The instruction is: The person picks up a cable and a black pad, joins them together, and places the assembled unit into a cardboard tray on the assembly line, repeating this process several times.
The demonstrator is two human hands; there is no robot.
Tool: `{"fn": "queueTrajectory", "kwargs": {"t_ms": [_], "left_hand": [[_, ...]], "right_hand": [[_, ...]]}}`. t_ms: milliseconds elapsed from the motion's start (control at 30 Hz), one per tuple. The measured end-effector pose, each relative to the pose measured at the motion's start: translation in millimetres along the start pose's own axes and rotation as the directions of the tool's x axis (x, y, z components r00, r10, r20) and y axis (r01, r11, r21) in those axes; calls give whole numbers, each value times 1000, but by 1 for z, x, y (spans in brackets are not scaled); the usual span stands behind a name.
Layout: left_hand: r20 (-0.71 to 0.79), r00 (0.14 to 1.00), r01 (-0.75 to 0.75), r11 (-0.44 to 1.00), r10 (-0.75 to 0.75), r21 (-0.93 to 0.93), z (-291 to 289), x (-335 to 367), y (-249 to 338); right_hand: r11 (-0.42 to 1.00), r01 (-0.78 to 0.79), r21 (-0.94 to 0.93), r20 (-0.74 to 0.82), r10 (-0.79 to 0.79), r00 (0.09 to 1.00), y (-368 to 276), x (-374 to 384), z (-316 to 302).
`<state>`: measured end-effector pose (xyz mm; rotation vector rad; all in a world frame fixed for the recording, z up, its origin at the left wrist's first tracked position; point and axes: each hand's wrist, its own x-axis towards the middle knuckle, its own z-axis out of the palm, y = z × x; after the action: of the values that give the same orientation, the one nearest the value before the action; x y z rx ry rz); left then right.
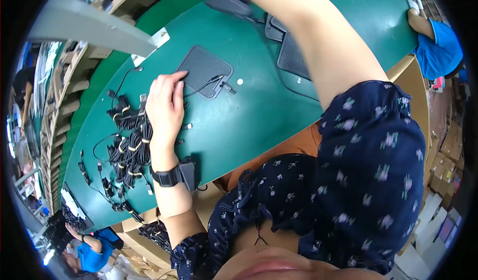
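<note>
My left hand rests on the green table, fingers loosely stretched, thumb apart from the index finger. The index fingertip touches the left edge of a flat black perforated pad. Across the pad's near corner lies a thin black cable with a plug, running toward my thumb; whether it passes under the hand is hidden. Bundled black cables with pale ties lie beside my left wrist. My right arm reaches over the table past the top edge, its hand out of view. Near its wrist is a dark box-shaped device.
More black pads lie partly under my right forearm. A grey metal post stands at the far left, beside a curved row of cardboard holders. People in blue work at right and lower left. Cardboard boxes stand below the table edge.
</note>
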<state>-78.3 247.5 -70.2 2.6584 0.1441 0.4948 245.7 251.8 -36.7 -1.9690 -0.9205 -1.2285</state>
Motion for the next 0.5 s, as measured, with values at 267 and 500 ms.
{"fn": "queueTrajectory", "kwargs": {"t_ms": [267,500], "left_hand": [[4,955,294,938,-298,-184,-5,-19,-10],[-47,920,380,915,-389,-138,-11,-22,-17]], "right_hand": [[948,107,301,740,-303,601,-94,-145,-159],[925,3,381,815,-337,472,-125,-159,-195]]}}
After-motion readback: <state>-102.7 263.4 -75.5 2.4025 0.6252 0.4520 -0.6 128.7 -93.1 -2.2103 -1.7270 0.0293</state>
